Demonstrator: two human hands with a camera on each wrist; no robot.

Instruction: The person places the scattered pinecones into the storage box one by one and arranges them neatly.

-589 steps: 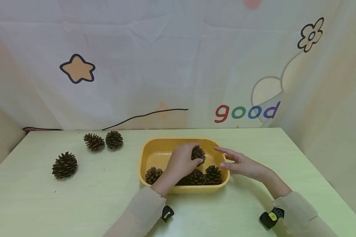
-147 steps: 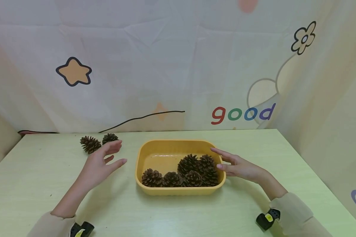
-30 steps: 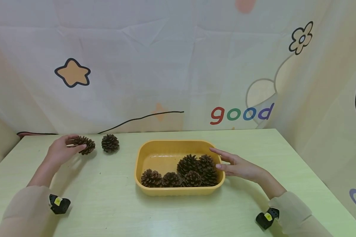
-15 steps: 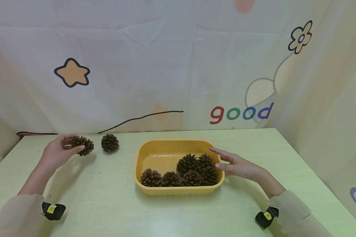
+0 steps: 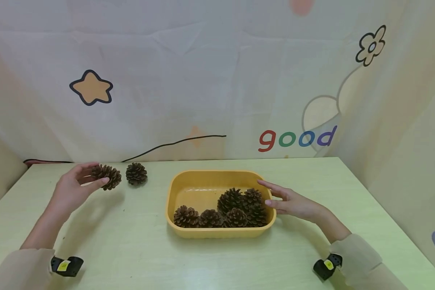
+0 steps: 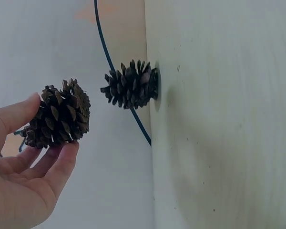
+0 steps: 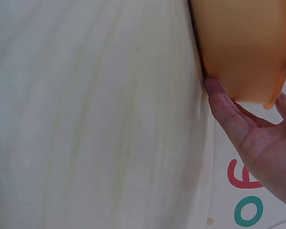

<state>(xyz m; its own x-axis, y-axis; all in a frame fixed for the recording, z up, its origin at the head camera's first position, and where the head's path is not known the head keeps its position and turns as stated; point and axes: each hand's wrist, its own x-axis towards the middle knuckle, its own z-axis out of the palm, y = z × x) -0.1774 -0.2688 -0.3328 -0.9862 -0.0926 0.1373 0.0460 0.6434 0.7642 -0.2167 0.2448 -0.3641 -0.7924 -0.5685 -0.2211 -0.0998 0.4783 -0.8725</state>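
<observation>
My left hand [image 5: 70, 188] pinches a brown pine cone [image 5: 110, 177] between thumb and fingers, held above the table's back left. In the left wrist view this pine cone [image 6: 59, 114] shows whole, with the thumb on one side and fingertips on the other. Just right of it a second pine cone [image 5: 136, 174] stands on the table. My right hand [image 5: 297, 204] holds the right end of a yellow plastic basin [image 5: 195, 233], thumb over the rim, some fingers against the outer wall. Several pine cones [image 5: 235, 218] lie in the basin along its front and right side.
The pale wooden table [image 5: 137, 249] ends at a printed cloth backdrop [image 5: 188, 80] behind. Cloth also hangs along the left and right sides. Inside the basin, the back left shows bare floor.
Over the last second the left hand keeps its pinch on the pine cone, with a slight shift. Since 4.9 seconds ago it has taken that cone. The right hand stays at the basin.
</observation>
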